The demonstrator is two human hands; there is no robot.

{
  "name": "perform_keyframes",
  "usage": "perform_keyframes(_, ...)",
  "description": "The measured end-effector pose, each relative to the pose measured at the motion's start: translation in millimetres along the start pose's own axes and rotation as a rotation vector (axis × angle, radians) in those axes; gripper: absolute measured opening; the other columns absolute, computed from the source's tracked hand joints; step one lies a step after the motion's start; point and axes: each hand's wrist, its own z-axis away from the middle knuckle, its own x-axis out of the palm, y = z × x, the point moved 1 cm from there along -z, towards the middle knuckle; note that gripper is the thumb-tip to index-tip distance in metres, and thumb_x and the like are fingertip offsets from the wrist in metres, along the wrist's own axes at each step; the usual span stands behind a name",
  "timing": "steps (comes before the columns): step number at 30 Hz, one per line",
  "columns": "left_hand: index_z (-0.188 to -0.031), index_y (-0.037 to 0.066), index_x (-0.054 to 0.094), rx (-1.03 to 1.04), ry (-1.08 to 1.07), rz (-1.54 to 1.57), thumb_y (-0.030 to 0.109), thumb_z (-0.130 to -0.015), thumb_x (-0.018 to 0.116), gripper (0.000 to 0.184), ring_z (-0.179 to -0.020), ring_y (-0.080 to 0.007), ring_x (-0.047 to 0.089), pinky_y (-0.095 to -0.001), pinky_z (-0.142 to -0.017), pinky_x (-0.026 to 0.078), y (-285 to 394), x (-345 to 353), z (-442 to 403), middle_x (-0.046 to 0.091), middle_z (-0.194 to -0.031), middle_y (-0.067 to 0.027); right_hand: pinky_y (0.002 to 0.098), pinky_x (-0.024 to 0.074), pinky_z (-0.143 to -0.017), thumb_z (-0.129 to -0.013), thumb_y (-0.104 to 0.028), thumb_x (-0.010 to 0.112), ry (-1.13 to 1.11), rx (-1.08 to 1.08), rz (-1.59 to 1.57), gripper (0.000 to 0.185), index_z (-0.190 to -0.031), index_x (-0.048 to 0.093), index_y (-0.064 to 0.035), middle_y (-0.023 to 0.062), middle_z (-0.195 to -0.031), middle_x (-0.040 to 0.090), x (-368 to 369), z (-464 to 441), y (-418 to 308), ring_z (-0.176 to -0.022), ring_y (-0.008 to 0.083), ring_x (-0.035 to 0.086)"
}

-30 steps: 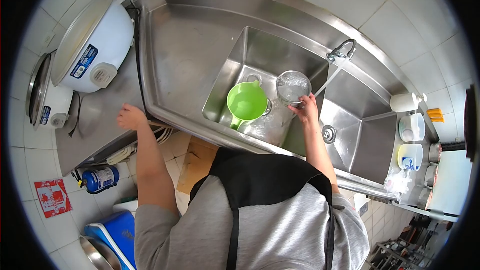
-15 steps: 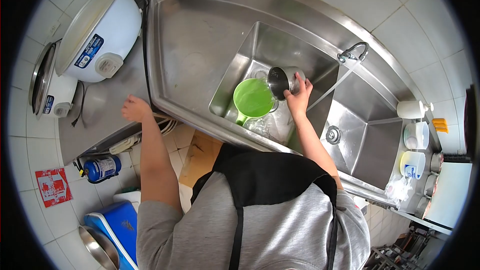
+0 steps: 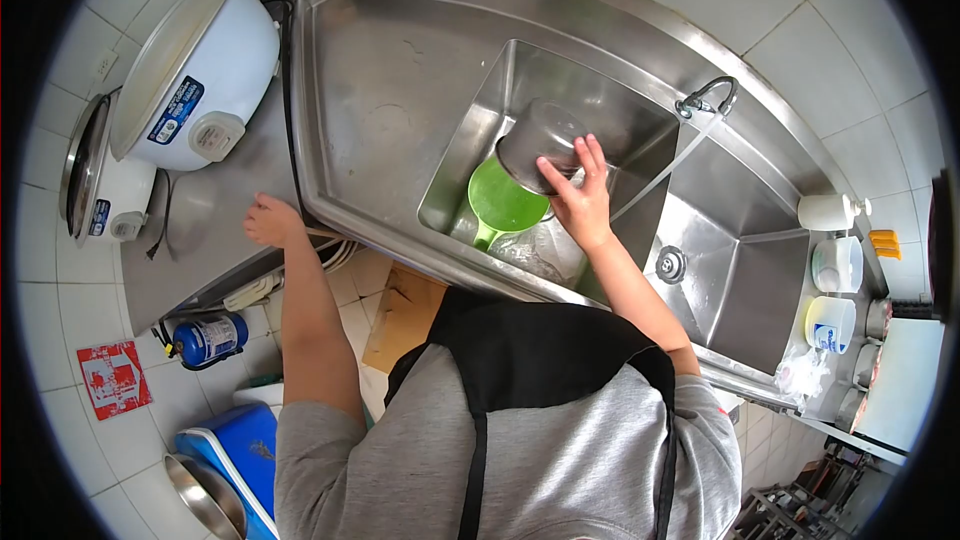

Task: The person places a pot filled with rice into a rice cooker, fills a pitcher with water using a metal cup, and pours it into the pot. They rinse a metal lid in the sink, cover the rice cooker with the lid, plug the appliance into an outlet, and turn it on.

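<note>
My right hand (image 3: 583, 195) grips a steel cup (image 3: 540, 140) over the left sink basin (image 3: 440, 202). The cup is tipped, its base toward me and its mouth turned down and left, hidden from view. Under it sits a green plastic dipper (image 3: 505, 202), handle pointing toward me; the cup covers part of its far right side. Wet, shiny patches show on the basin floor beside it. My left hand (image 3: 272, 221) hovers by the counter edge at the left, fingers curled in, with nothing visible in them.
A faucet (image 3: 708, 100) with a white hose (image 3: 665, 172) stands between the basins. The right basin (image 3: 757, 280) has a drain. Two rice cookers stand left, the larger one (image 3: 215, 70) nearer. Plastic tubs (image 3: 830, 324) line the right. A fire extinguisher (image 3: 208, 338) and blue cooler (image 3: 235, 445) are below left.
My right hand has turned the steel cup further over, moving it slightly left and away from me, so its base now shows instead of its inside. My left hand has stayed nearly still.
</note>
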Motion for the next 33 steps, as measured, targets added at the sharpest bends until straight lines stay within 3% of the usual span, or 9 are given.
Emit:
perform_keyframes(4,-0.095,0.003,0.059,-0.004,0.004,-0.014,0.042,-0.085,0.037,0.046,-0.099,-0.0337,0.044,-0.0445,-0.085,0.034,-2.4,2.8,-0.7,0.051,-0.100,-0.0187,0.0362,0.0433,-0.090,-0.055,0.007,0.065,0.210,0.432,-0.185,0.068,-0.116,0.051,-0.0183,0.0171,-0.129,0.027,-5.8,2.9,21.2,-0.120,0.0363,0.031)
perform_keyframes(5,-0.096,0.003,0.059,-0.004,-0.006,-0.016,0.042,-0.085,0.037,0.046,-0.099,-0.0338,0.044,-0.0445,-0.085,0.034,-2.0,1.4,-0.6,0.051,-0.100,-0.0187,0.0349,0.0434,-0.090,-0.059,0.004,0.064,0.318,0.705,-0.456,0.067,-0.119,0.048,-0.0175,0.0157,-0.125,0.030,-6.5,3.1,28.8,-0.120,0.0328,0.031)
perform_keyframes(6,-0.096,0.004,0.059,-0.004,-0.017,-0.018,0.042,-0.085,0.036,0.046,-0.099,-0.0339,0.044,-0.0445,-0.085,0.034,-1.4,0.2,-0.5,0.052,-0.100,-0.0188,0.0337,0.0470,-0.083,-0.062,0.000,0.064,0.349,0.685,-0.164,0.064,-0.121,0.045,-0.0155,0.0134,-0.122,0.033,-8.1,11.9,51.0,-0.117,0.0288,0.035)
perform_keyframes(9,-0.096,0.004,0.059,0.009,-0.024,-0.021,0.042,-0.085,0.036,0.046,-0.099,-0.0343,0.045,-0.0448,-0.084,0.034,-2.9,2.5,0.5,0.052,-0.100,-0.0188,0.0436,0.0512,-0.070,-0.070,-0.004,0.062,0.672,1.285,-1.047,0.067,-0.128,0.030,-0.0127,0.0119,-0.116,0.038,-17.8,28.0,99.3,-0.102,0.0284,0.045)
perform_keyframes(11,-0.096,0.004,0.059,0.015,-0.023,-0.027,0.041,-0.085,0.036,0.046,-0.098,-0.0344,0.045,-0.0451,-0.083,0.035,-3.2,4.8,-0.6,0.052,-0.100,-0.0187,0.0508,0.0501,-0.070,-0.072,-0.004,0.060,0.778,1.391,-1.242,0.065,-0.126,0.026,-0.0133,0.0118,-0.114,0.038,-31.7,35.1,119.8,-0.098,0.0314,0.046)
perform_keyframes(23,-0.097,0.004,0.059,0.025,0.006,-0.040,0.042,-0.085,0.035,0.046,-0.097,-0.0336,0.046,-0.0448,-0.083,0.035,-2.1,3.2,-0.5,0.052,-0.099,-0.0184,0.0566,0.0498,-0.075,-0.071,-0.006,0.056,0.912,1.431,-1.215,0.029,-0.098,0.046,-0.0072,0.0123,-0.112,0.040,-60.3,71.9,157.7,-0.107,0.0319,0.040)
perform_keyframes(26,-0.097,0.004,0.059,0.018,0.007,-0.035,0.042,-0.085,0.035,0.046,-0.097,-0.0334,0.045,-0.0445,-0.083,0.035,-2.5,3.1,-0.4,0.051,-0.099,-0.0185,0.0572,0.0505,-0.073,-0.071,-0.005,0.056,0.916,1.462,-1.212,0.026,-0.095,0.046,-0.0061,0.0127,-0.112,0.040,-58.9,74.4,156.8,-0.108,0.0320,0.040)
perform_keyframes(29,-0.097,0.004,0.059,0.018,0.005,-0.030,0.042,-0.085,0.035,0.046,-0.098,-0.0333,0.045,-0.0445,-0.084,0.035,-3.3,3.7,-0.1,0.051,-0.100,-0.0184,0.0570,0.0501,-0.071,-0.072,-0.002,0.053,0.897,1.458,-1.249,0.038,-0.108,0.044,-0.0086,0.0128,-0.115,0.040,-59.0,77.1,160.7,-0.107,0.0338,0.041)
perform_keyframes(33,-0.097,0.004,0.059,0.006,0.000,-0.034,0.042,-0.085,0.035,0.046,-0.099,-0.0333,0.045,-0.0444,-0.084,0.034,-4.0,5.1,-0.8,0.051,-0.100,-0.0181,0.0565,0.0508,-0.071,-0.071,-0.004,0.053,0.935,1.519,-1.268,0.033,-0.103,0.045,-0.0076,0.0125,-0.111,0.042,-56.9,81.7,169.1,-0.105,0.0336,0.042)
